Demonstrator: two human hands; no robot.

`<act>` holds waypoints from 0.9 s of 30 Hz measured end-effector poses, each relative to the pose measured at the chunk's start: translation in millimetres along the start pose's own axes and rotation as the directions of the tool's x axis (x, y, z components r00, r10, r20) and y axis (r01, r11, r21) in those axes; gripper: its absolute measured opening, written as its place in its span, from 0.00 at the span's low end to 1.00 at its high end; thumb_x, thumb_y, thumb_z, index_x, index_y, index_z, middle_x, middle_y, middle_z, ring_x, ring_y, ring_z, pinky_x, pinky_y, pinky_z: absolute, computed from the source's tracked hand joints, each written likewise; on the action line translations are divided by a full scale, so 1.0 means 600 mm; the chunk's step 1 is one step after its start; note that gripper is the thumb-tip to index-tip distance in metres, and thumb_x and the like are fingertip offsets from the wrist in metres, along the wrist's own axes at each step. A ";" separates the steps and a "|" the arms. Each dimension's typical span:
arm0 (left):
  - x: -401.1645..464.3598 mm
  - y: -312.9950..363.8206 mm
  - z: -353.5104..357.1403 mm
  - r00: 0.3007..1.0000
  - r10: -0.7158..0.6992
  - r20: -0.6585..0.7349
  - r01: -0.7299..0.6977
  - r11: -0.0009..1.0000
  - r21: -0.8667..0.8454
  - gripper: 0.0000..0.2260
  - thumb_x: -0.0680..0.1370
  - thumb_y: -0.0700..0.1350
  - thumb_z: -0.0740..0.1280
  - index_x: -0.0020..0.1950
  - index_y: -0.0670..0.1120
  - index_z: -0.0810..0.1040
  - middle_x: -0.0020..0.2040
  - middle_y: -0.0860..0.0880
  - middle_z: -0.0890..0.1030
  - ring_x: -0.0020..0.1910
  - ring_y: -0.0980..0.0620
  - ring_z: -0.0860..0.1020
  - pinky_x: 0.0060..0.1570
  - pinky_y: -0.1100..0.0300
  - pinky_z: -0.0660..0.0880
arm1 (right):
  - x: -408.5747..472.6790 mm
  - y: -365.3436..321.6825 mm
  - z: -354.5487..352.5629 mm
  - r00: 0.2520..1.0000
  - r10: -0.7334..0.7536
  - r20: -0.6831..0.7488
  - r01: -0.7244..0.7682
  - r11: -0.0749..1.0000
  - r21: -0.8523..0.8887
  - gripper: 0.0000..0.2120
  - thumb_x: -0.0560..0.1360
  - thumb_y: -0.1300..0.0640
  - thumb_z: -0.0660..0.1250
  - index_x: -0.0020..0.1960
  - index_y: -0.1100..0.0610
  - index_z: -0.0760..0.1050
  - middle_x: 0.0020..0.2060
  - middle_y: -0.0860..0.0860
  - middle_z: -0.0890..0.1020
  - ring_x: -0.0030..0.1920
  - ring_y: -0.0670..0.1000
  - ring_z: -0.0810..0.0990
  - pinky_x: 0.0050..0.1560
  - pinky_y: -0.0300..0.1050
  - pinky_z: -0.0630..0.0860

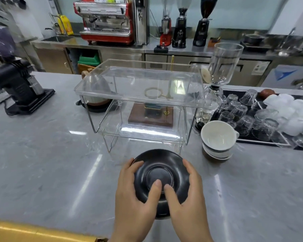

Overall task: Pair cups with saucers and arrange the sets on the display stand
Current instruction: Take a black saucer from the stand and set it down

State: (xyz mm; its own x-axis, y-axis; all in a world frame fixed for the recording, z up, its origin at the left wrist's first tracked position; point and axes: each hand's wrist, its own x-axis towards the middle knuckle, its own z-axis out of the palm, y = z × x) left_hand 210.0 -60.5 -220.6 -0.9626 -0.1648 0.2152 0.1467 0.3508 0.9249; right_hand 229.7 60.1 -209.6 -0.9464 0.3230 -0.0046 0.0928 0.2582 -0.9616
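Gripping one black saucer [162, 173], two hands, left hand [136, 205], right hand [189, 205]

saucer [162, 173]: matt black | display stand [138, 82]: clear glossy plastic | counter [42, 154]: polished grey stone

saucer [162, 173] near rim: hidden behind both hands
wrists: cut off by bottom edge
white pile [290, 110] at right: blurred, cannot tell what it is
stacked cups [218, 137]: count unclear
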 end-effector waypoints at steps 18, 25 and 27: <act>-0.024 0.012 0.186 0.932 0.027 0.361 -0.004 0.998 -0.064 0.23 0.64 0.60 0.69 0.59 0.62 0.75 0.70 0.64 0.70 0.67 0.72 0.68 0.60 0.80 0.63 | 0.015 0.078 -0.157 0.931 0.188 -0.312 -0.203 0.979 -0.016 0.32 0.73 0.63 0.72 0.67 0.39 0.64 0.67 0.40 0.72 0.65 0.41 0.72 0.66 0.42 0.69; -0.037 0.045 0.290 0.892 0.057 0.449 -0.015 0.995 -0.096 0.22 0.66 0.59 0.70 0.59 0.60 0.75 0.69 0.65 0.71 0.66 0.74 0.69 0.58 0.81 0.62 | 0.058 0.108 -0.262 0.899 0.223 -0.377 -0.236 0.972 0.012 0.31 0.74 0.62 0.71 0.71 0.44 0.65 0.66 0.39 0.72 0.61 0.32 0.70 0.63 0.34 0.65; -0.040 0.054 0.323 0.888 0.056 0.457 -0.009 0.995 -0.104 0.21 0.66 0.58 0.71 0.59 0.59 0.76 0.69 0.63 0.72 0.67 0.70 0.71 0.59 0.79 0.64 | 0.071 0.121 -0.294 0.895 0.227 -0.383 -0.237 0.971 0.021 0.30 0.74 0.62 0.71 0.70 0.42 0.65 0.65 0.37 0.72 0.60 0.26 0.67 0.61 0.32 0.64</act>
State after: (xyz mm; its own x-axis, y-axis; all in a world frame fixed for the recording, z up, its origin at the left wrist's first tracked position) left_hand 193.5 133.5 -256.3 -0.9505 0.2942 0.0996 0.1785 0.2548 0.9504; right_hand 250.7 253.0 -231.2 -0.7077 0.6967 -0.1172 0.3077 0.1547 -0.9388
